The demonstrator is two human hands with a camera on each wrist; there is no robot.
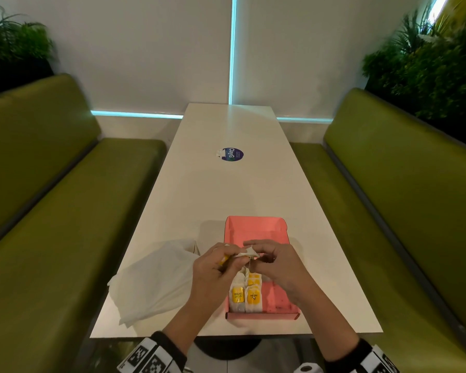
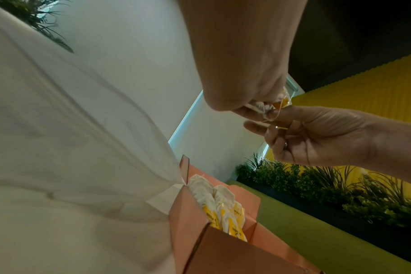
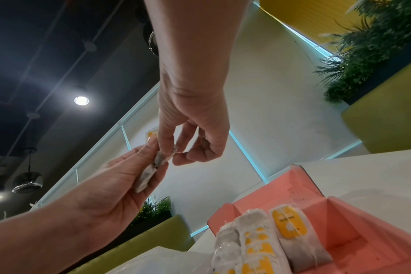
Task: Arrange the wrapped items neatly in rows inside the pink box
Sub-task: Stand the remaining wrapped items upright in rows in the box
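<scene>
Above the pink box (image 1: 254, 221), both hands hold one white wrapped item (image 1: 249, 253) with a yellow label and a thin string. My left hand (image 1: 226, 261) grips its body (image 3: 150, 171) between thumb and fingers. My right hand (image 1: 261, 255) pinches its upper corner (image 3: 168, 152) with thumb and forefinger. In the left wrist view the item (image 2: 262, 107) shows crumpled between the left hand (image 2: 242, 96) and the right hand (image 2: 282, 122). Two rows of wrapped items (image 1: 244, 293) fill the left part of the box (image 3: 340, 222); its right part is bare pink.
A white plastic bag (image 1: 156, 278) lies on the white table (image 1: 226, 189) left of the box. A round blue sticker (image 1: 233, 154) sits mid-table. Green benches (image 1: 51, 211) flank both sides. The near table edge runs just below the box.
</scene>
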